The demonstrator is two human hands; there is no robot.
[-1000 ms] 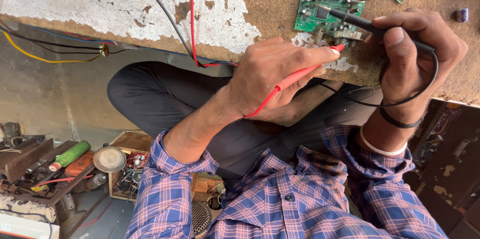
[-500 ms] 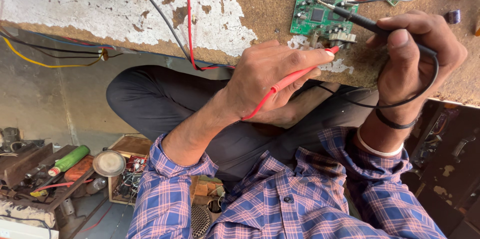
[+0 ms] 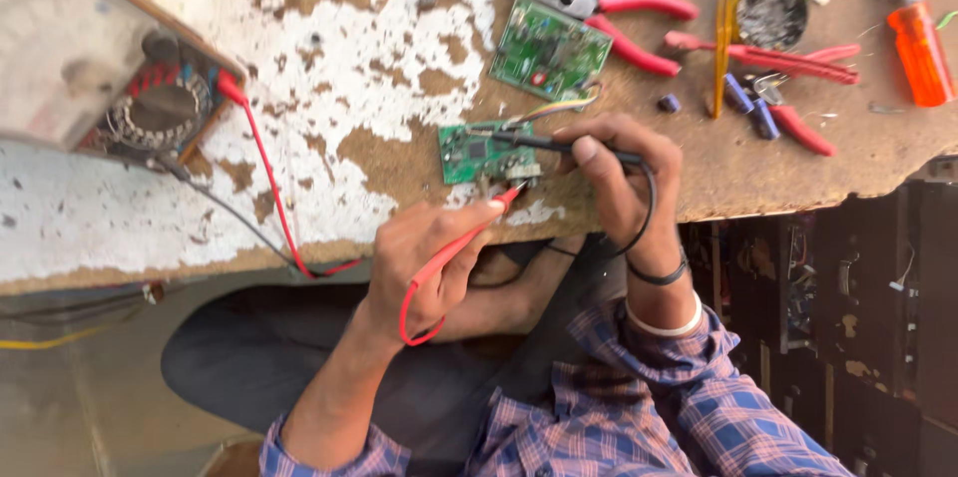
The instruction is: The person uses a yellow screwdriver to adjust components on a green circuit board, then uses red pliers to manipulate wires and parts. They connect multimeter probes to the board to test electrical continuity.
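A small green circuit board (image 3: 475,153) lies near the front edge of a worn wooden bench (image 3: 399,58). My left hand (image 3: 424,262) grips a red test probe (image 3: 461,247), its tip touching the board's lower right corner. My right hand (image 3: 619,173) holds a black test probe (image 3: 524,141) laid across the board's top. Both probe leads run left to a meter (image 3: 110,68) with a dial at the bench's far left.
A second green circuit board (image 3: 549,48) lies further back. Red-handled pliers (image 3: 619,18), cutters (image 3: 788,53), an orange-handled screwdriver (image 3: 918,48) and a round tin (image 3: 771,10) crowd the back right. A dark cabinet (image 3: 848,317) stands to the right.
The view has tilted up and back, so the bench, meter and tools now show. Both hands stay on the probes at the small board.
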